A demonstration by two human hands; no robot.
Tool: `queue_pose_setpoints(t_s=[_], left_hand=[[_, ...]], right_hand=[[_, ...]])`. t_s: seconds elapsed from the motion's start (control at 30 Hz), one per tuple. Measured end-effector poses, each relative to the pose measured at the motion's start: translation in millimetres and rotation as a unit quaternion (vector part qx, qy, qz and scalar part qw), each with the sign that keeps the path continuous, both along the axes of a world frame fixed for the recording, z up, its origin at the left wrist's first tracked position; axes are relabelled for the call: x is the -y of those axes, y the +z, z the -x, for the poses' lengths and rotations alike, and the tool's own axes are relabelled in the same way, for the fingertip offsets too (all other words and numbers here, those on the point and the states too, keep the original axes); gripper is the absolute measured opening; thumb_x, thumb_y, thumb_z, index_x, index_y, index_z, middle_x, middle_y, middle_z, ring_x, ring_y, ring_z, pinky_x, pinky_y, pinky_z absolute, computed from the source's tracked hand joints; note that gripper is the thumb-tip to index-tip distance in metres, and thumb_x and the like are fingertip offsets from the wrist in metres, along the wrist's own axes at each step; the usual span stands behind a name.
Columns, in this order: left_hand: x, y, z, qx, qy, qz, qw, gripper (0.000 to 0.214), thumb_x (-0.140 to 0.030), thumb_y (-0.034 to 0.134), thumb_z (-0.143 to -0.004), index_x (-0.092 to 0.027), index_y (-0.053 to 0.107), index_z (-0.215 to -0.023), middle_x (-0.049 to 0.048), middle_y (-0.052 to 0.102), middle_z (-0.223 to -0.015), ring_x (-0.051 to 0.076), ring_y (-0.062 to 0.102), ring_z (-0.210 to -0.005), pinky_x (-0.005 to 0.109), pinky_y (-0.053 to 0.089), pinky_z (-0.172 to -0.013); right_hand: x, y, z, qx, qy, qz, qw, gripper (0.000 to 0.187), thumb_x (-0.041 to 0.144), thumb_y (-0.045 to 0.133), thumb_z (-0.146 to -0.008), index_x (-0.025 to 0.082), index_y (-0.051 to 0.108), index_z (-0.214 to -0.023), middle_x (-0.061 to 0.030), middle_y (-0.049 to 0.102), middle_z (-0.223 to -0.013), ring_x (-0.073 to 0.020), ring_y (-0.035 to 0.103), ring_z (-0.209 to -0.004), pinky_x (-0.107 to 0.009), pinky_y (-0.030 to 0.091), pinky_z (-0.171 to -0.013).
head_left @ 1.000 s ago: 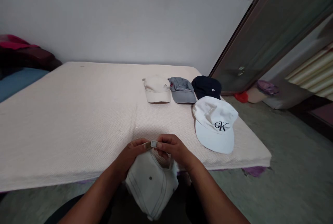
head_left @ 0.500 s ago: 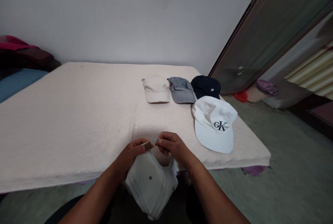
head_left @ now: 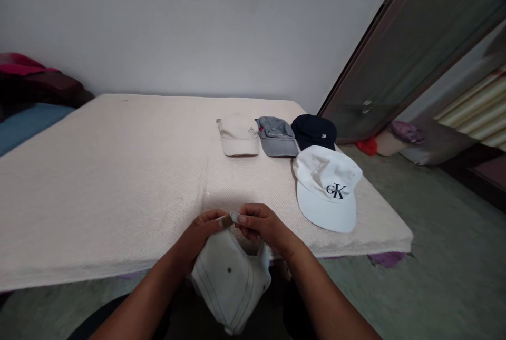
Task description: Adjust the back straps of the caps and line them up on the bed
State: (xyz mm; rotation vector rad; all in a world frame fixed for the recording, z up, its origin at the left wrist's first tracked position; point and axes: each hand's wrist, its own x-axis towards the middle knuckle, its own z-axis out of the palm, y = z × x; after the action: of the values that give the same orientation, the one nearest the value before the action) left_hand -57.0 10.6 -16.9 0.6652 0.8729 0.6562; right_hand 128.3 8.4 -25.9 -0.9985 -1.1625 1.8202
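A pale cap (head_left: 223, 282) hangs between my hands just off the near edge of the mattress, its back opening turned up. My left hand (head_left: 203, 232) pinches one side of its back strap, where a brownish buckle (head_left: 226, 221) shows. My right hand (head_left: 263, 224) grips the other strap end (head_left: 236, 217) between thumb and fingers. The light tip of that strap meets the buckle; whether it has entered cannot be told. Beyond my hands lie a cream cap (head_left: 239, 134), a grey cap (head_left: 276, 137), a navy cap (head_left: 314, 132) and a white CK cap (head_left: 328, 190).
The caps rest on a mattress with a pale cover (head_left: 118, 187), against a white wall (head_left: 177, 39). Blue and dark red items (head_left: 47, 89) sit at the far left. On the right are a dark cabinet door (head_left: 379, 66), a striped curtain (head_left: 478, 110) and grey floor (head_left: 446, 234).
My right hand has moved slightly left and down, bringing the strap end up to the buckle in my left hand. The caps on the mattress have not moved.
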Motion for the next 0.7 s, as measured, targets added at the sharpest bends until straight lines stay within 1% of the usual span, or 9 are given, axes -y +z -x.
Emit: queue_pose_setpoints(t_s=[0.2, 0.37, 0.57, 0.7], left_hand=[[-0.2, -2.0, -0.4, 0.004, 0.007, 0.004, 1.000, 0.019, -0.029, 0.073, -0.069, -0.015, 0.065, -0.079, 0.0006, 0.062, -0.065, 0.010, 0.054, -0.053, 0.021, 0.040, -0.053], [0.4, 0.5, -1.9, 0.008, 0.009, 0.004, 1.000, 0.019, -0.029, 0.073, -0.068, -0.015, 0.064, -0.077, 0.0008, 0.062, -0.064, 0.010, 0.054, -0.052, 0.022, 0.041, -0.053], [1.0, 1.8, -2.7, 0.004, -0.005, 0.017, 1.000, 0.019, -0.029, 0.072, -0.068, -0.015, 0.063, -0.074, 0.0007, 0.061, -0.061, 0.009, 0.052, -0.050, 0.021, 0.040, -0.051], [1.3, 2.1, -1.9, 0.015, -0.013, 0.011, 1.000, 0.017, -0.027, 0.072, -0.069, -0.014, 0.062, -0.072, -0.0006, 0.059, -0.058, 0.008, 0.050, -0.049, 0.020, 0.038, -0.050]], right_hand=[[-0.2, -0.8, -1.5, 0.006, 0.020, 0.012, 1.000, 0.023, 0.035, 0.064, -0.073, 0.012, 0.060, -0.069, 0.0037, 0.049, -0.052, -0.0061, 0.041, -0.044, -0.020, 0.027, -0.042], [-0.4, -2.4, -2.4, 0.008, 0.031, 0.018, 0.999, 0.021, 0.034, 0.063, -0.073, 0.013, 0.060, -0.070, 0.0043, 0.048, -0.052, -0.0060, 0.040, -0.043, -0.020, 0.026, -0.042], [-0.1, -1.7, -5.0, 0.004, 0.066, 0.003, 0.998, 0.024, 0.036, 0.063, -0.074, 0.013, 0.058, -0.069, 0.0054, 0.046, -0.048, -0.0056, 0.037, -0.042, -0.020, 0.024, -0.041], [0.4, 0.8, -7.0, 0.017, 0.076, -0.013, 0.997, 0.023, 0.036, 0.063, -0.076, 0.013, 0.059, -0.072, 0.0053, 0.046, -0.049, -0.0060, 0.038, -0.044, -0.020, 0.025, -0.042]])
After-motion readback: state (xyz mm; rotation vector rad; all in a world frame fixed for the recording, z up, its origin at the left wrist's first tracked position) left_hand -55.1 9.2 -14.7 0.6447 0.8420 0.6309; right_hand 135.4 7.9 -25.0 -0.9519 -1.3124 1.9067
